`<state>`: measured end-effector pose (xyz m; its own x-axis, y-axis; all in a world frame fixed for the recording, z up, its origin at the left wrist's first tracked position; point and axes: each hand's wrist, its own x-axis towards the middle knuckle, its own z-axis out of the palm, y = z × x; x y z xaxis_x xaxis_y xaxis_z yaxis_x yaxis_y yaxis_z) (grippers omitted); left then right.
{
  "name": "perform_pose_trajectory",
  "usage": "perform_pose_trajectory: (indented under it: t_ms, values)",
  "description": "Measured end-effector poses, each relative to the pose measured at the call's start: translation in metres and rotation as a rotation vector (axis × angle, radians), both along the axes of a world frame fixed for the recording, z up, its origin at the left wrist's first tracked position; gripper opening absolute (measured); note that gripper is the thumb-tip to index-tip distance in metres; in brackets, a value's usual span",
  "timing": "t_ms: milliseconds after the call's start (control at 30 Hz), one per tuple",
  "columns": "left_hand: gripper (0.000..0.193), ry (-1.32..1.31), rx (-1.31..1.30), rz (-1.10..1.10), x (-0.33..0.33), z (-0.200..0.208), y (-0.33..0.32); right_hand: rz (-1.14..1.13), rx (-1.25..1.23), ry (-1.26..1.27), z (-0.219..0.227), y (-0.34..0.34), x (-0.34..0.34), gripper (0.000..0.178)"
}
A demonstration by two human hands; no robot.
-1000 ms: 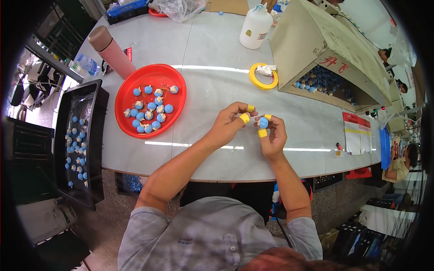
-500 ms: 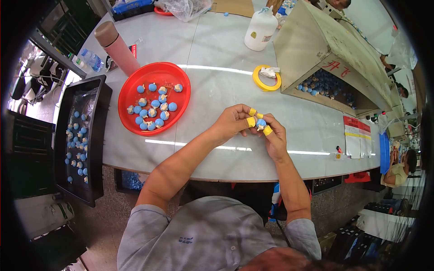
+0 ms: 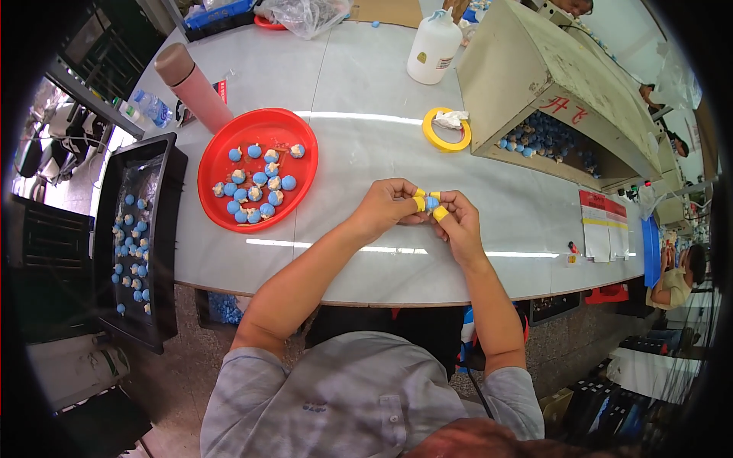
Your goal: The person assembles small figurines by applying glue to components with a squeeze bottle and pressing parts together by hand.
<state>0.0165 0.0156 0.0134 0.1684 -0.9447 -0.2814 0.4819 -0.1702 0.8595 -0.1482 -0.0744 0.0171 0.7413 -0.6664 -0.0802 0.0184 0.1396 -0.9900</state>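
Over the middle of the grey table, a small blue ball-shaped piece (image 3: 431, 203) is pinched between both my hands, its details too small to make out. My left hand (image 3: 388, 206) grips it from the left with thumb and forefinger, which have yellow tape round their tips. From the right, my right hand (image 3: 460, 220) closes on the same piece, with yellow tape on thumb and finger too. Left of my hands stands a red round tray (image 3: 305, 172) holding several similar blue balls with cream-coloured parts.
A black bin (image 3: 169, 252) with more blue balls stands at the left. Behind the tray is a pink flask (image 3: 200, 95). Yellow tape (image 3: 436, 140), a white bottle (image 3: 434, 49) and a metal box (image 3: 534, 76) of blue pieces lie beyond my hands. Printed sheets (image 3: 603, 229) are at right.
Both hands have stayed together, and the blue ball has turned between the fingertips. My right thumb has come in closer against it. The whole view has shifted slightly.
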Motion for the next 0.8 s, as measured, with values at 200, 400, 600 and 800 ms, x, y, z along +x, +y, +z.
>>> perform_pose_trajectory:
  t_ms: [200, 400, 600, 800]
  values:
    - [0.020, -0.009, 0.032, -0.020, 0.000, 0.001, -0.001, 0.035, 0.099, 0.010, 0.000, -0.005, -0.003, 0.015]
    - [0.021, -0.041, 0.022, -0.032, 0.002, -0.003, 0.000, 0.043, 0.059, 0.030, 0.001, -0.005, -0.002, 0.013]
    - [0.017, -0.080, 0.041, -0.033, 0.003, -0.002, -0.003, 0.068, 0.002, 0.066, -0.002, -0.007, -0.004, 0.012]
    - [0.016, -0.171, 0.047, -0.033, 0.002, -0.009, -0.002, 0.069, -0.098, 0.040, -0.005, -0.004, -0.001, 0.009]
